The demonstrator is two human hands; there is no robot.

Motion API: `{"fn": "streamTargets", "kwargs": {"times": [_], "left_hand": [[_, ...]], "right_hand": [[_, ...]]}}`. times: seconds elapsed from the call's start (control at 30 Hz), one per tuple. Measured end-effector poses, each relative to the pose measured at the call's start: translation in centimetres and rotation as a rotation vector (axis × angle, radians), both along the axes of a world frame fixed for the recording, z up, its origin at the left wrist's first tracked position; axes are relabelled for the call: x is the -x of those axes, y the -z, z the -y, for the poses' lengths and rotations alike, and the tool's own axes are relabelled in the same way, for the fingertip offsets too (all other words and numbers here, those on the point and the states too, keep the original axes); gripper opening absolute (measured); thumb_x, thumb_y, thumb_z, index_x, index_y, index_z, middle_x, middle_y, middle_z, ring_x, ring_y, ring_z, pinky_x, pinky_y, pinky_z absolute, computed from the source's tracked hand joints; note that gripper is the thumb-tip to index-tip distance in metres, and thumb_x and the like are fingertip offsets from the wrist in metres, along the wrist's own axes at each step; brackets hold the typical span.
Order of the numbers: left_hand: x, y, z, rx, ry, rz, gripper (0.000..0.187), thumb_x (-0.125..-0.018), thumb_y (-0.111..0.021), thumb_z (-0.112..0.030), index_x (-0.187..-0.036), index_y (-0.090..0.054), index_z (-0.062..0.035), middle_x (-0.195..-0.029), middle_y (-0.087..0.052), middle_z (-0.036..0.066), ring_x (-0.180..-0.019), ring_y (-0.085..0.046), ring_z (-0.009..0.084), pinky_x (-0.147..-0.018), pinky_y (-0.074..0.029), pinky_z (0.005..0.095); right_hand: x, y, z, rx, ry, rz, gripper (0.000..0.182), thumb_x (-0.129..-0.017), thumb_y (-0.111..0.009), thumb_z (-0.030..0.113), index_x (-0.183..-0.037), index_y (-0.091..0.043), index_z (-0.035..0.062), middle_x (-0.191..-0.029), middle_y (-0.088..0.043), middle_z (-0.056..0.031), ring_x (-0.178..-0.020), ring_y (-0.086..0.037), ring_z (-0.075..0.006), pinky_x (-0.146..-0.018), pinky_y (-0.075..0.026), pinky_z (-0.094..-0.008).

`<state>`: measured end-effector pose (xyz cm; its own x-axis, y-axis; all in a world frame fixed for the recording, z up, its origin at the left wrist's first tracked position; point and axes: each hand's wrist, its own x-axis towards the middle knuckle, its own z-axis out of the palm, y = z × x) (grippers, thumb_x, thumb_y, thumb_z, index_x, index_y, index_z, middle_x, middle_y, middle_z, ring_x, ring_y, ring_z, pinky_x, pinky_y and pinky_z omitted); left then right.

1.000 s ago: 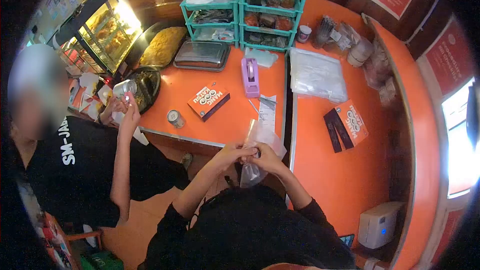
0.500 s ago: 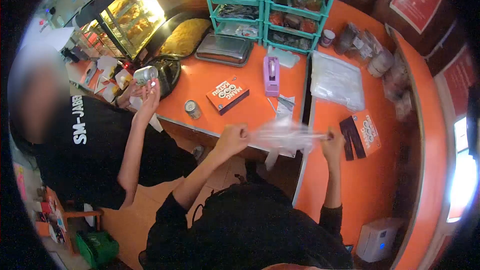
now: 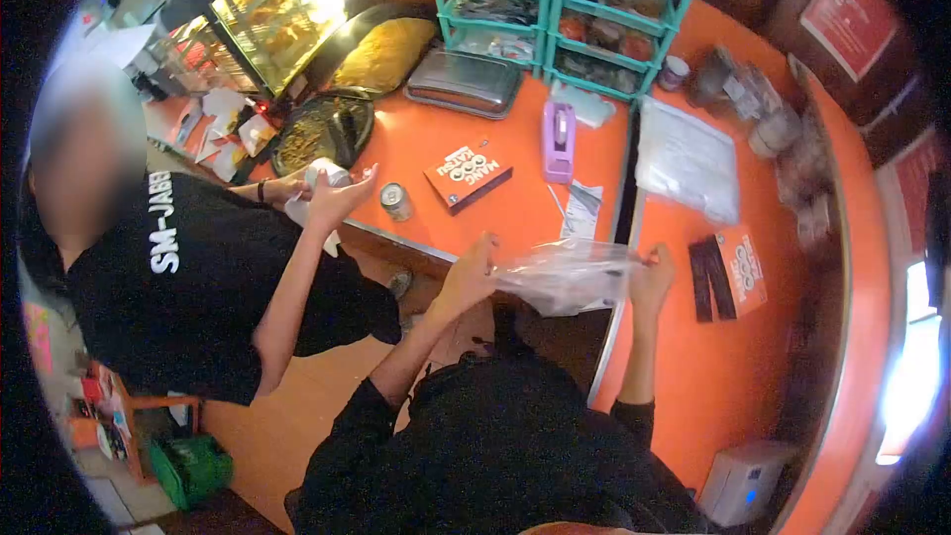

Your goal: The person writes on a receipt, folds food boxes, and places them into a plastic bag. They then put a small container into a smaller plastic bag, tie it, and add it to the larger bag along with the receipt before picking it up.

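A clear plastic bag is stretched between my two hands, over the front edge of the orange counter. My left hand pinches one side of it, fingers closed. At the other side my right hand grips the bag with closed fingers. Just beyond my left hand lies an orange and dark box printed "MANG KATSU". To its left a can stands upright. A second similar box with black strips on it lies right of my right hand.
On my left a person in a black shirt holds another can. Purple tape dispenser, steel tray, teal racks and a stack of clear bags stand farther back. A lit food warmer is at upper left.
The bag looks wider and less blurred between my hands. The person on the left has lowered and tilted the can, bringing both hands together. The whole view has shifted slightly.
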<state>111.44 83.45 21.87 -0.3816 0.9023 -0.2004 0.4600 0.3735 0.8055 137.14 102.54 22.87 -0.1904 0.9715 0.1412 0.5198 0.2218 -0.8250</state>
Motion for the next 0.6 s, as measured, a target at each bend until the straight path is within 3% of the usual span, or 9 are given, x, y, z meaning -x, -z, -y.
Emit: {"fn": "streamTargets", "kwargs": {"times": [0.07, 0.2, 0.27, 0.3, 0.37, 0.47, 0.53, 0.57, 0.6], "left_hand": [[-1.7, -0.1, 0.2, -0.375, 0.083, -0.441, 0.068, -0.071, -0.067, -0.01, -0.134, -0.042, -0.0052, -0.112, -0.055, 0.019, -0.113, -0.052, 0.0363, -0.094, -0.045, 0.0441], [-3.9, -3.4, -3.1, -0.625, 0.405, -0.565, 0.065, -0.069, -0.063, -0.004, -0.131, -0.045, -0.0055, -0.128, -0.048, 0.016, -0.121, -0.046, 0.033, -0.099, -0.041, 0.0451], [-5.3, -3.3, -4.7, -0.742, 0.629, -0.228, 0.057, -0.07, -0.068, -0.008, -0.125, -0.053, -0.0023, -0.126, -0.053, 0.019, -0.118, -0.051, 0.0342, -0.101, -0.039, 0.0435], [-4.9, -2.3, -4.7, -0.745, 0.637, -0.228, 0.057, -0.07, -0.068, -0.008, -0.125, -0.053, -0.0023, -0.126, -0.053, 0.019, -0.118, -0.051, 0.0342, -0.101, -0.039, 0.0435], [-3.3, 0.7, -4.5, -0.6, 0.648, -0.004, 0.034, -0.069, -0.061, 0.002, -0.102, -0.061, -0.0017, -0.117, -0.058, 0.014, -0.109, -0.054, 0.0324, -0.096, -0.039, 0.0454], [-1.3, 1.1, -2.4, -0.593, 0.526, -0.172, 0.02, -0.069, -0.06, 0.004, -0.088, -0.062, -0.0008, -0.101, -0.061, 0.011, -0.101, -0.055, 0.0336, -0.091, -0.041, 0.0434], [-0.7, 1.7, -1.6, -0.585, 0.444, -0.233, 0.025, -0.069, -0.061, 0.003, -0.094, -0.06, -0.0013, -0.102, -0.059, 0.013, -0.1, -0.055, 0.0342, -0.091, -0.041, 0.0423], [-0.8, 2.2, -1.2, -0.578, 0.346, -0.298, 0.03, -0.07, -0.062, 0.001, -0.1, -0.058, -0.0018, -0.102, -0.057, 0.014, -0.098, -0.054, 0.0349, -0.091, -0.041, 0.0411], [-1.2, 2.9, -1.1, -0.582, 0.349, -0.3, 0.03, -0.07, -0.062, 0.001, -0.1, -0.058, -0.0018, -0.102, -0.057, 0.014, -0.098, -0.054, 0.0349, -0.091, -0.041, 0.0411]], "right_hand": [[1.5, -3.1, 2.0, -0.001, 0.008, -0.066, 0.023, -0.064, -0.068, -0.003, -0.076, -0.049, 0.0033, -0.065, -0.053, -0.0079, -0.063, -0.058, -0.0179, -0.059, -0.047, -0.0331], [2.7, -3.8, 3.8, -0.079, -0.289, -0.164, 0.03, -0.076, -0.072, 0.005, -0.071, -0.043, 0.0034, -0.062, -0.037, -0.0011, -0.06, -0.04, -0.0093, -0.052, -0.036, -0.0277], [2.9, -4.3, 4.2, -0.122, -0.36, -0.052, 0.028, -0.076, -0.071, 0.003, -0.072, -0.043, 0.004, -0.062, -0.036, -0.0003, -0.059, -0.038, -0.0094, -0.051, -0.035, -0.0272], [2.0, -4.0, 3.7, -0.124, -0.353, -0.053, 0.028, -0.076, -0.071, 0.003, -0.072, -0.043, 0.004, -0.062, -0.036, -0.0003, -0.059, -0.038, -0.0094, -0.051, -0.035, -0.0272], [-1.9, -3.3, 1.2, -0.166, -0.106, 0.137, 0.027, -0.07, -0.074, 0.003, -0.078, -0.049, 0.0033, -0.061, -0.049, -0.0055, -0.058, -0.049, -0.0166, -0.053, -0.042, -0.0324], [-7.0, -4.6, -1.2, -0.261, 0.028, 0.105, 0.024, -0.073, -0.072, 0.007, -0.076, -0.048, 0.0038, -0.06, -0.047, -0.0052, -0.057, -0.046, -0.0145, -0.051, -0.038, -0.0314], [-7.7, -3.3, -1.7, -0.429, 0.167, -0.083, 0.026, -0.08, -0.07, 0.009, -0.071, -0.046, 0.0067, -0.065, -0.04, 0.0013, -0.061, -0.041, -0.0076, -0.052, -0.035, -0.0258], [-7.8, -2.7, -1.8, -0.426, 0.168, -0.078, 0.026, -0.08, -0.07, 0.009, -0.071, -0.046, 0.0067, -0.065, -0.04, 0.0013, -0.061, -0.041, -0.0076, -0.052, -0.035, -0.0258], [-7.1, -2.5, -1.8, -0.341, 0.205, -0.313, 0.023, -0.08, -0.07, 0.011, -0.078, -0.047, 0.0065, -0.069, -0.046, 0.0009, -0.061, -0.045, -0.0089, -0.053, -0.038, -0.0257]]}}
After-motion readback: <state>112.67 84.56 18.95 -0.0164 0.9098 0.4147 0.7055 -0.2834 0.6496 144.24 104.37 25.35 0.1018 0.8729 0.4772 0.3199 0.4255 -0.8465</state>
